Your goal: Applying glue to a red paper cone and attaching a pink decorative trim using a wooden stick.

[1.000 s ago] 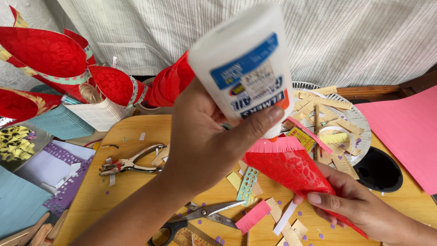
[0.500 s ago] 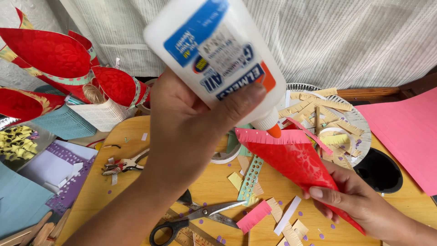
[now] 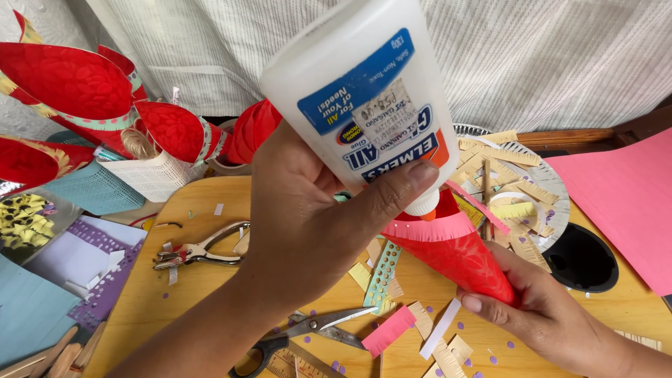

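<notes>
The left hand [image 3: 308, 210] grips a white glue bottle [image 3: 357, 98], tipped nozzle-down, thumb pressed across its label; the orange tip touches the pink fringed rim of a red paper cone [image 3: 458, 255]. The right hand [image 3: 553, 315] is closed around the cone's narrow end, holding it slanted above the yellow table [image 3: 203, 294]. Under the hands lie scissors [image 3: 308, 332], paper strips and a pink fringed scrap [image 3: 388, 330]. A metal hole punch [image 3: 199, 250] lies to the left. Beyond the cone sits a paper plate [image 3: 549, 185] of tan fringe cuttings, beside a pink sheet [image 3: 623, 196]. Farthest back, finished red cones [image 3: 77, 91] stand against a white curtain [image 3: 560, 56].
</notes>
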